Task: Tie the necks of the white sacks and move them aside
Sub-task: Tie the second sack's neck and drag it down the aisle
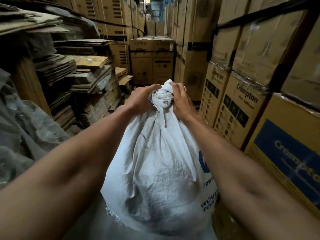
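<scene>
A full white sack [155,170] stands upright in the centre of the head view, in a narrow aisle directly in front of the person. Its neck [161,99] is gathered at the top and wound into a tight knot of white fabric. The left hand [142,99] grips the left side of the knot, fingers [152,87] curled closed over the twisted fabric. The right hand [181,103] grips the right side, its fingers closed around the neck and pinching the fabric tip that projects above the knot. Both forearms extend forward on either side of the sack body. Blue printed lettering shows on the sack's right flank, partly hidden by the right forearm.

To the left of the aisle lie stacks of flattened cardboard [83,73]. To the right stand stacked cardboard cartons [242,101] with dark printed lettering, some bound with black strapping. More cartons close off the far end of the aisle.
</scene>
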A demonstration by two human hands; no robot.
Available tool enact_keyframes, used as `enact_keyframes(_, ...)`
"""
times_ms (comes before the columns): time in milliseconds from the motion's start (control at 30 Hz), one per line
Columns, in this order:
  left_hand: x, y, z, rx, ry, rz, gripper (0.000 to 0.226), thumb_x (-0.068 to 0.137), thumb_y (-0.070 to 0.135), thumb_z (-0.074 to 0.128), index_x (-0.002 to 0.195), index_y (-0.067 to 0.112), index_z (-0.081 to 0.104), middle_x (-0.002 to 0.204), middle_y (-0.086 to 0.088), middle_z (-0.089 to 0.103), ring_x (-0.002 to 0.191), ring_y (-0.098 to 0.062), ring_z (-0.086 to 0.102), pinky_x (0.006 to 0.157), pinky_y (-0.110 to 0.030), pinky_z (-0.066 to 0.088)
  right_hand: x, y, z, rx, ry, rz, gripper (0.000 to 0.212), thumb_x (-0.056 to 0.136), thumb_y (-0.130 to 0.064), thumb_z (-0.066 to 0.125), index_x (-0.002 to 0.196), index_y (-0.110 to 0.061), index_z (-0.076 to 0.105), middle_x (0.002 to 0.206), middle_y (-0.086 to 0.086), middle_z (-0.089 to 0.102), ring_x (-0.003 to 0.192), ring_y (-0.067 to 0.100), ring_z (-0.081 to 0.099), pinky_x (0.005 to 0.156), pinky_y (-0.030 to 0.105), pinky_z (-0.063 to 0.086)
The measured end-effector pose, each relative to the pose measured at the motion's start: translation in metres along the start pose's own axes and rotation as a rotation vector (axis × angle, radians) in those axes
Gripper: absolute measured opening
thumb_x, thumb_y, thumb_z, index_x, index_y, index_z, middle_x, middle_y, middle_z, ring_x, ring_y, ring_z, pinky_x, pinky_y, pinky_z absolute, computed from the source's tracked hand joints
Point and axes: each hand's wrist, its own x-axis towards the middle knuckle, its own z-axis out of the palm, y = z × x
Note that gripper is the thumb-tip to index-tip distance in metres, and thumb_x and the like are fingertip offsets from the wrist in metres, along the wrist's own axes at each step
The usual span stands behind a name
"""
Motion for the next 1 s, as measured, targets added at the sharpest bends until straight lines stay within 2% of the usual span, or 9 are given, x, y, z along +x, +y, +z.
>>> enact_keyframes(200,0.097,-0.057,0.051,-0.011,-0.032,-0.040,0.084,0.074,0.030,0.089,0.149,0.039,0.052,0.140,-0.001,0.072,0.126,-0.031,0.068,0.099,-0.045,0.056,0.083,0.072,0.058,0.000,-0.028,-0.009,0.079,0.085,0.010,0.056,0.154,-0.019,0.032,0.141,0.010,0.040,0.122,0.034,0.052,0.088,0.054,0.058)
enact_keyframes(300,0.142,-0.084,0.073,-0.068,-0.046,-0.051,0.076,0.079,0.024,0.089,0.147,0.035,0.057,0.137,-0.001,0.073,0.126,-0.027,0.068,0.096,-0.032,0.052,0.122,0.103,0.084,-0.003,-0.031,-0.012,0.075,0.086,0.008,0.054,0.153,-0.018,0.034,0.140,0.009,0.041,0.117,0.034,0.055,0.087,0.051,0.057)
enact_keyframes(367,0.173,-0.107,0.090,-0.105,-0.040,-0.056,0.071,0.080,0.023,0.085,0.146,0.035,0.060,0.135,0.001,0.074,0.126,-0.023,0.068,0.095,-0.029,0.049,0.151,0.126,0.105,-0.015,-0.016,-0.010,0.074,0.086,0.006,0.054,0.153,-0.017,0.034,0.139,0.008,0.042,0.115,0.033,0.055,0.088,0.050,0.056)
enact_keyframes(500,0.235,-0.153,0.125,-0.109,-0.057,-0.044,0.068,0.082,0.030,0.076,0.146,0.041,0.056,0.135,0.003,0.073,0.127,-0.023,0.067,0.103,-0.040,0.054,0.203,0.174,0.153,-0.030,-0.040,0.007,0.079,0.085,0.010,0.056,0.155,-0.017,0.033,0.143,0.009,0.041,0.123,0.033,0.053,0.096,0.051,0.054)
enact_keyframes(567,0.271,-0.182,0.149,-0.106,-0.086,-0.048,0.073,0.079,0.032,0.076,0.147,0.044,0.051,0.139,0.004,0.071,0.129,-0.023,0.066,0.106,-0.043,0.054,0.230,0.197,0.178,-0.008,-0.063,0.022,0.080,0.085,0.010,0.056,0.155,-0.021,0.031,0.144,0.008,0.039,0.123,0.034,0.054,0.093,0.051,0.056)
enact_keyframes(667,0.327,-0.235,0.192,-0.144,-0.136,-0.025,0.082,0.072,0.043,0.077,0.146,0.054,0.045,0.138,0.010,0.071,0.127,-0.020,0.069,0.102,-0.045,0.057,0.269,0.232,0.216,0.028,-0.063,0.054,0.081,0.084,0.014,0.052,0.153,-0.024,0.033,0.140,0.007,0.040,0.116,0.035,0.057,0.087,0.053,0.057)
enact_keyframes(733,0.366,-0.269,0.219,-0.151,-0.165,-0.011,0.082,0.071,0.047,0.075,0.146,0.056,0.043,0.138,0.009,0.072,0.126,-0.023,0.070,0.101,-0.047,0.057,0.296,0.256,0.243,0.017,-0.059,0.078,0.081,0.084,0.015,0.050,0.153,-0.025,0.034,0.139,0.006,0.040,0.113,0.037,0.059,0.085,0.054,0.057)
enact_keyframes(900,0.448,-0.326,0.267,-0.142,-0.206,0.036,0.082,0.074,0.040,0.075,0.147,0.055,0.041,0.137,0.003,0.072,0.122,-0.028,0.071,0.096,-0.047,0.059,0.356,0.314,0.300,-0.021,-0.072,0.128,0.082,0.085,0.017,0.050,0.155,-0.021,0.032,0.142,0.008,0.040,0.115,0.037,0.060,0.091,0.055,0.057)
enact_keyframes(1000,0.490,-0.353,0.290,-0.138,-0.228,0.058,0.083,0.074,0.035,0.076,0.147,0.053,0.042,0.138,0.003,0.072,0.122,-0.030,0.070,0.094,-0.046,0.059,0.388,0.344,0.327,-0.025,-0.074,0.155,0.079,0.087,0.014,0.051,0.155,-0.020,0.032,0.141,0.005,0.039,0.112,0.035,0.060,0.089,0.054,0.059)
